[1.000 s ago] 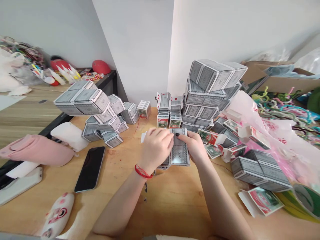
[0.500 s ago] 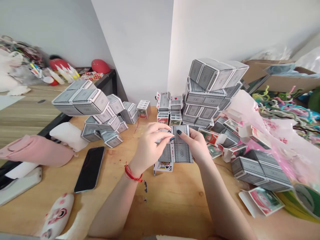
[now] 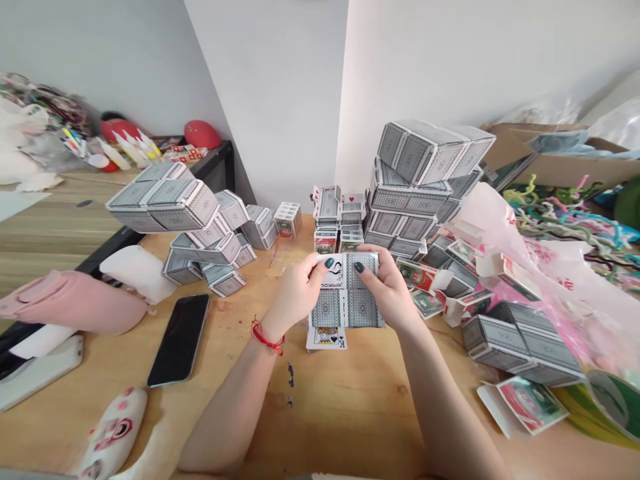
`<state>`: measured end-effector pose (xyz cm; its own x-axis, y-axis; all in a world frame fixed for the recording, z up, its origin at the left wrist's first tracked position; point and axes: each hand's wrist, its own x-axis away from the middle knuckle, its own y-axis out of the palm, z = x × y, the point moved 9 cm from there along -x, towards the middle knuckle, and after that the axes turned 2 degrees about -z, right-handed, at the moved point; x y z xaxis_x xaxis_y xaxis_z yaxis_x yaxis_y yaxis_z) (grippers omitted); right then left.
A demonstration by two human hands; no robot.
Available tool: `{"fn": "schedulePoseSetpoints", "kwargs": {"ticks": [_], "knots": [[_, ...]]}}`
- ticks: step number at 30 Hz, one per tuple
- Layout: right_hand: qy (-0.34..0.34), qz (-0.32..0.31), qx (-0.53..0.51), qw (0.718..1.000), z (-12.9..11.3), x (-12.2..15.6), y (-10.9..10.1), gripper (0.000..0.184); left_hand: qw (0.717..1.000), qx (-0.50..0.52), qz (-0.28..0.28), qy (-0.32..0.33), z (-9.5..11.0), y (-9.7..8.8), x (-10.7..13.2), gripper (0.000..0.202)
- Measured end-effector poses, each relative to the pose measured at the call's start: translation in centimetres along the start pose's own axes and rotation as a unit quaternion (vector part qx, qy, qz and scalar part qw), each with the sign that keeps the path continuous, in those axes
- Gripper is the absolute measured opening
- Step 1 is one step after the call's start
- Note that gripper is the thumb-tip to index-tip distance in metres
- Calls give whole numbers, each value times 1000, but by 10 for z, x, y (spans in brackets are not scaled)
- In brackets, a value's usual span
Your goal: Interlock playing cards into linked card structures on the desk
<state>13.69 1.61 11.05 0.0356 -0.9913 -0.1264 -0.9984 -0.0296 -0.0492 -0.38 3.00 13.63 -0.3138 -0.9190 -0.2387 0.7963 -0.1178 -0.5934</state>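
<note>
Between my two hands is a folded piece made of interlocked playing cards [image 3: 363, 303], mostly patterned grey backs. My left hand [image 3: 299, 288] pinches its upper left part, thumb pressed on a white joker card [image 3: 331, 272]. On the other side my right hand [image 3: 395, 293] grips the right edge, thumb flat on a grey back and fingers behind it. A king card [image 3: 327, 338] sticks out flat from the lower left of the piece. The undersides and the fingers behind the cards are hidden.
Stacked card blocks stand at left [image 3: 175, 207] and right [image 3: 415, 187]. A small card stack [image 3: 327, 207] sits behind my hands. Nearby lie a black phone [image 3: 179, 340], a pink bottle [image 3: 75, 300], an opened card box [image 3: 530, 403], a tape roll [image 3: 613, 407] and more card blocks [image 3: 520, 343].
My left hand has lowered its raised fingers and now presses its thumb on the joker card, which shows more fully. My right hand keeps its hold with little movement.
</note>
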Motion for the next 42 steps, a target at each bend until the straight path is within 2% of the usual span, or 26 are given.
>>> {"fn": "schedulePoseSetpoints", "kwargs": {"ticks": [5,12,26,31,37,40,42], "knots": [[-37,-23,30,999,-7,1,2,29,1000,7,2,6,3,2,1,27],[-48,-66,94,992,-13,3,5,22,999,-37,-13,-3,4,4,1,31],[-64,-73,117,988,-13,3,5,26,993,-90,-78,27,4,-3,4,31],[-59,-83,126,987,-15,4,7,24,995,-36,-78,41,3,2,2,29],[-50,-77,131,987,-13,3,2,22,996,44,-79,23,0,7,-1,31],[-31,-67,69,995,-5,0,-2,21,989,128,-69,-13,-6,4,-1,33],[-2,-72,3,997,2,-2,-1,22,969,229,-82,-44,-13,5,-1,36]]}}
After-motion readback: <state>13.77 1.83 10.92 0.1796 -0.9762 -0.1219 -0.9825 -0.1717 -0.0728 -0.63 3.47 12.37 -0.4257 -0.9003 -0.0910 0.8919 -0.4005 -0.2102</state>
